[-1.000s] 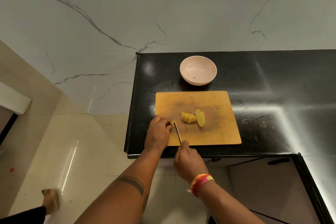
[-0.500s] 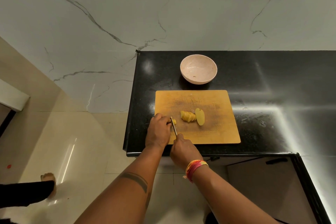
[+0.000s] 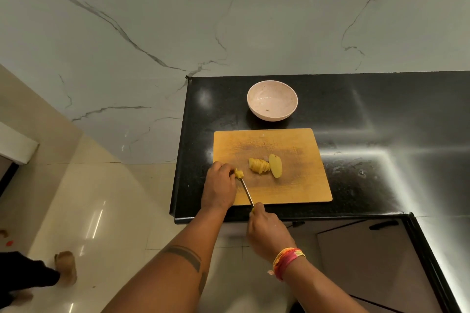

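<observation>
Head view: the left hand (image 3: 218, 188) lies knuckles-up near the left edge of the cutting board (image 3: 287, 142), fingers curled to pinch a small yellow potato piece (image 3: 238, 173) down on the wood, probably so it cannot roll under the blade. The right hand (image 3: 267, 234) is closed round the handle of a knife (image 3: 246, 189) just off the board's near edge. The handle is almost wholly hidden in the fist. The slim metal blade runs slantwise up to the pinched piece, its tip meeting it right beside the left fingertips.

Further right on the board, apart from the cutting, a fan of thin slices (image 3: 259, 165) leans against a smooth oval potato half (image 3: 275, 165) — finished work pushed clear, I would judge.

The board is a pale-orange rectangle with rounded corners, its middle darkened and scored. Beyond it, a round, matte, pinkish bowl (image 3: 254, 109) waits on the glossy black desk (image 3: 368, 114) — likely to receive the slices.
</observation>
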The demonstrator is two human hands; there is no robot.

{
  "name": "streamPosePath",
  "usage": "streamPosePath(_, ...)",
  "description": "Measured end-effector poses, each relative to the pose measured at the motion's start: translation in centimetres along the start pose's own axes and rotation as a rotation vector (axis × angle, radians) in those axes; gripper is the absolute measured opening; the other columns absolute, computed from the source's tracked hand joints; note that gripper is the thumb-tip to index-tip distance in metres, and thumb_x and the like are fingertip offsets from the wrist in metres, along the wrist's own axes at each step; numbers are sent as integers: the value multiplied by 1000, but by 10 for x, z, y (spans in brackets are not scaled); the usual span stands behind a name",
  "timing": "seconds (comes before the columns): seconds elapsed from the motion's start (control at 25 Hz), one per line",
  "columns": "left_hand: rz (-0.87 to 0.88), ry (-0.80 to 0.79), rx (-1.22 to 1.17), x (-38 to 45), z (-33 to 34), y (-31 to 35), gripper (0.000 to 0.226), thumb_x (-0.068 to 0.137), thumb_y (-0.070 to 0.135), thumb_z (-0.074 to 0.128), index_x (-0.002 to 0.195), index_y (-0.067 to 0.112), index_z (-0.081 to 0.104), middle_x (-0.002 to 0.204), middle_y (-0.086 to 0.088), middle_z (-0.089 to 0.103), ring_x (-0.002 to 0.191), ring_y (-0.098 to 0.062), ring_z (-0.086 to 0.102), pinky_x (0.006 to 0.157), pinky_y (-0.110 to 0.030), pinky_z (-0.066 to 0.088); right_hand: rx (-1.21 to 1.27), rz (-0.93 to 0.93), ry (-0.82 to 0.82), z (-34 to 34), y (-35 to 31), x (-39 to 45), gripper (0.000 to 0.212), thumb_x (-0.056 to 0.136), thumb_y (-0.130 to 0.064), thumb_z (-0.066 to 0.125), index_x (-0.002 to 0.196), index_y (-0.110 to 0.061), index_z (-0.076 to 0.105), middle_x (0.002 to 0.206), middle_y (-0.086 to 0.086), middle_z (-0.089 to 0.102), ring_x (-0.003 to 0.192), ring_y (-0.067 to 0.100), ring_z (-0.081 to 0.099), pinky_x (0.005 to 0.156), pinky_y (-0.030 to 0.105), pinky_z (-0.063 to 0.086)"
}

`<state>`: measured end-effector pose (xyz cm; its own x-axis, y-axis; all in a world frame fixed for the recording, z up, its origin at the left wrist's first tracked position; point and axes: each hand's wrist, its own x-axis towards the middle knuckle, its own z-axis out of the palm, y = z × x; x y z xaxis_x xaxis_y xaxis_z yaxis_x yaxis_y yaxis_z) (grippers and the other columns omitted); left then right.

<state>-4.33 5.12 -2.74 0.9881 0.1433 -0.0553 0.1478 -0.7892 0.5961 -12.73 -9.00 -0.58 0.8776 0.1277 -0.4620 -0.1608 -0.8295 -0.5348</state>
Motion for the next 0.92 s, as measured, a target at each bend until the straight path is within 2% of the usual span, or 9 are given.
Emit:
streamPosePath(0.08,29,-24,-45,-4,-3,-1,37,101,25,57,138,21,58,129,1,51,117,-13,51,96,-29,51,34,13,62,-2,1,2,17,107,-29,30,101,-20,43,74,3,64,62,23,62,56,39,48)
streamPosePath(0.2,84,-101,41,-6,-1,-2,51,98,36,62,146,23,50,132,1,44,120,-14,45,96,-31,49,69,79,68,0,-5,9,16,105,-26,31,101,-17,44,79,6,63,68,25,63,58,38,48)
streamPosePath(0.28,103,-122,78,-2,2,2,43,99,31,62,141,23,55,130,2,44,116,-13,47,91,-26,48,74,92,57,2,-13,16,15,104,-24,32,101,-16,45,81,6,63,68,24,62,57,36,46)
streamPosePath(0.36,18,-144,-8,6,2,6,30,102,24,58,132,24,59,123,8,44,108,-10,50,79,-17,41,77,100,47,3,-20,23,13,104,-22,34,101,-16,45,84,7,63,67,22,59,57,35,45)
streamPosePath(0.44,1,-142,-11,15,2,6,26,103,21,56,128,22,61,117,11,43,104,-9,52,78,-19,39,92,116,32,1,-26,32,13,103,-19,36,106,-13,46,89,10,63,71,23,59,61,37,47)
streamPosePath(0.56,0,-120,-24,31,1,7,25,104,18,54,128,21,61,113,13,44,102,-9,53,78,-19,38,70,110,30,-8,-34,49,32,100,-15,38,127,-1,48,102,17,66,86,31,64,68,39,50)
streamPosePath(0.68,25,-138,10,58,-2,8,23,105,16,50,124,18,63,121,3,50,94,-9,52,74,-21,35,-2,40,2,-22,-46,67,27,102,-11,39,121,2,54,115,21,62,100,36,63,82,39,52)
streamPosePath(0.8,28,-152,45,85,-3,5,21,102,17,51,119,15,64,127,-10,54,105,-24,56,79,-28,40,39,45,21,-28,-54,85,19,101,-10,40,113,-2,53,109,21,65,96,36,64,72,35,48)
streamPosePath(0.92,17,-141,106,89,-4,8,31,103,16,52,133,18,61,131,-3,50,113,-20,54,93,-34,51,121,89,45,-27,-49,84,11,99,-13,42,105,-9,51,98,16,66,80,28,61,58,31,40)
